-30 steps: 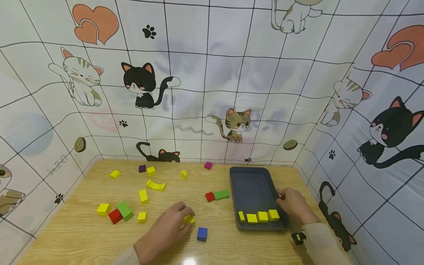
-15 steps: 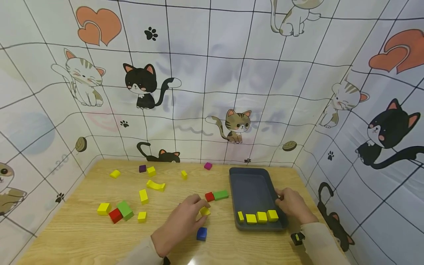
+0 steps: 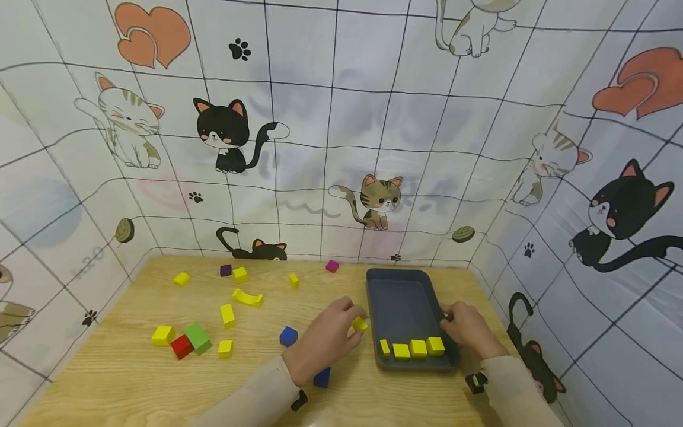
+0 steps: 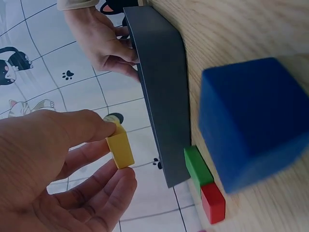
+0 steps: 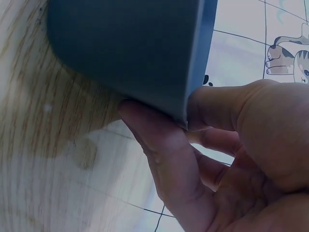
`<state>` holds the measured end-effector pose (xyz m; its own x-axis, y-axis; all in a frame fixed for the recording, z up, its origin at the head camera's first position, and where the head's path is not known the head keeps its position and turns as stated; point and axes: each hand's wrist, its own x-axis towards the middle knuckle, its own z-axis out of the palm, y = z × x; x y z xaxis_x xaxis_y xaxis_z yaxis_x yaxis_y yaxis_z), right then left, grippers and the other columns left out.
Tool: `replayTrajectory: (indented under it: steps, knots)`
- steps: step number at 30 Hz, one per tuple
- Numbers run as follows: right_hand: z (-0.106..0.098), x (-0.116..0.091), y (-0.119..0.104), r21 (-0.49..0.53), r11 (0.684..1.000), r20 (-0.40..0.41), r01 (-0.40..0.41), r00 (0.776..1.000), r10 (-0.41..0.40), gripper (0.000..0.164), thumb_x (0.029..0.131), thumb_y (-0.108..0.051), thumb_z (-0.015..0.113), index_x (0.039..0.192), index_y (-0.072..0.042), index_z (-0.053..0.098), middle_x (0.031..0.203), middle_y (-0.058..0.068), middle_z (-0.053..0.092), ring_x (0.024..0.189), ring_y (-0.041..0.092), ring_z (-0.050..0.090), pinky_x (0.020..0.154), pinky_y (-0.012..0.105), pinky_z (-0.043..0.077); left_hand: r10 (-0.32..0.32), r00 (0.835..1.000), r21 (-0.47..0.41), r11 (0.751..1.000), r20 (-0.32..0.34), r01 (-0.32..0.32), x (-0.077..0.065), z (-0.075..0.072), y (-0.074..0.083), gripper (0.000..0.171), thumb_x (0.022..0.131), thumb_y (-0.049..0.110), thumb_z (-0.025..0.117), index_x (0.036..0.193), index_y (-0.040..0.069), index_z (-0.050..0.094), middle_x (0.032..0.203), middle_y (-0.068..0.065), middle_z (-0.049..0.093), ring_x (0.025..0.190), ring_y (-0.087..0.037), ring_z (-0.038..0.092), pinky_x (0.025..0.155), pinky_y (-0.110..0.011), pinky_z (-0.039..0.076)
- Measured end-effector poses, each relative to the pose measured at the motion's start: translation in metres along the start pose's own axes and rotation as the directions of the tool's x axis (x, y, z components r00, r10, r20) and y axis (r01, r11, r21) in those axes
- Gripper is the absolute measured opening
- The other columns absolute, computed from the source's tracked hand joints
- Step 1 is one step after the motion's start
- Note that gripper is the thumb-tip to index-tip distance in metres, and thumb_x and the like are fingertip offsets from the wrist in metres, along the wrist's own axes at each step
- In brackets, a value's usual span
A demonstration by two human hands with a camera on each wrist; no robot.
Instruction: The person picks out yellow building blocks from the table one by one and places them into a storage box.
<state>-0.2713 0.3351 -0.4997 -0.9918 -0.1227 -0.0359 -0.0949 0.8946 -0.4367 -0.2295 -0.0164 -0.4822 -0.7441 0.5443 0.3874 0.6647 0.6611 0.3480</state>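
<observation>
Between thumb and fingertips my left hand [image 3: 328,338] pinches a small yellow block [image 4: 120,147], held up just left of the tray in the head view. The dark grey tray [image 3: 405,302] stands on the table's right side. Along its near end sits a row of yellow blocks [image 3: 418,349]. My right hand [image 3: 469,329] grips the tray's right rim, thumb on the inner side and fingers outside, as the right wrist view [image 5: 231,145] shows. Beneath my left hand, in the left wrist view, lie a large-looking blue cube [image 4: 253,123], a green block [image 4: 198,166] and a red cube [image 4: 213,203].
Several yellow blocks [image 3: 227,316] are scattered over the left half of the wooden table [image 3: 133,379], with a red cube [image 3: 182,347] and a green block [image 3: 197,338]. A purple cube [image 3: 226,270] and a magenta one [image 3: 332,266] lie near the back edge. Cat-print cloth hangs behind.
My left hand has carried the yellow block rightward and away from me toward the tray, uncovering a blue cube and covering the red and green blocks. My right hand stays on the rim.
</observation>
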Motion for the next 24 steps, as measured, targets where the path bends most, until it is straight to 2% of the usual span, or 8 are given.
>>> replayTrajectory:
  steps: [3,9,15,18,24]
  knots:
    - [0.000,0.000,-0.001,0.014,1.000,-0.003,0.007,1.000,-0.007,0.050,0.088,-0.005,0.063,0.136,0.005,0.055,0.129,0.026,0.061,0.046,0.013,0.040,0.044,0.030,0.038,0.025,1.000,0.000,1.000,-0.008,-0.025,0.011,0.005,0.003,0.027,0.090,0.021,0.075,0.115,0.013,0.070,0.099,0.001,0.056,0.079,-0.008,0.048,0.067,-0.013,0.046]
    - [-0.001,-0.003,-0.001,0.005,1.000,-0.015,0.008,1.000,-0.008,0.048,0.088,-0.004,0.063,0.135,0.006,0.056,0.135,0.023,0.057,0.045,0.012,0.038,0.044,0.029,0.036,0.065,0.998,-0.013,0.998,0.007,-0.065,0.032,0.018,0.009,0.026,0.090,0.022,0.076,0.115,0.016,0.070,0.106,0.002,0.057,0.091,-0.009,0.052,0.076,-0.014,0.049]
    - [-0.003,-0.003,-0.001,-0.005,1.000,-0.022,0.010,1.000,-0.011,0.051,0.087,-0.004,0.063,0.136,0.005,0.054,0.129,0.026,0.060,0.046,0.014,0.040,0.045,0.030,0.038,0.087,0.996,0.013,0.996,0.014,-0.087,0.047,0.033,0.009,0.025,0.089,0.022,0.076,0.113,0.016,0.071,0.097,0.004,0.050,0.081,-0.009,0.046,0.069,-0.010,0.044]
    - [-0.003,-0.002,0.001,-0.008,1.000,-0.018,-0.010,1.000,0.010,0.052,0.087,-0.005,0.062,0.137,0.004,0.054,0.122,0.027,0.064,0.047,0.014,0.041,0.044,0.030,0.038,0.085,0.996,0.032,0.996,0.040,-0.086,0.054,0.041,0.010,0.025,0.090,0.023,0.075,0.113,0.016,0.070,0.098,0.005,0.051,0.080,-0.007,0.047,0.070,-0.008,0.044]
    - [0.000,-0.001,-0.001,-0.013,1.000,-0.022,-0.002,1.000,0.002,0.050,0.086,-0.005,0.063,0.135,0.005,0.056,0.124,0.026,0.063,0.048,0.015,0.043,0.045,0.030,0.038,0.075,0.991,0.105,0.991,0.114,-0.087,0.061,0.050,0.012,0.024,0.091,0.025,0.075,0.114,0.017,0.070,0.100,0.003,0.056,0.079,-0.006,0.051,0.074,-0.012,0.048]
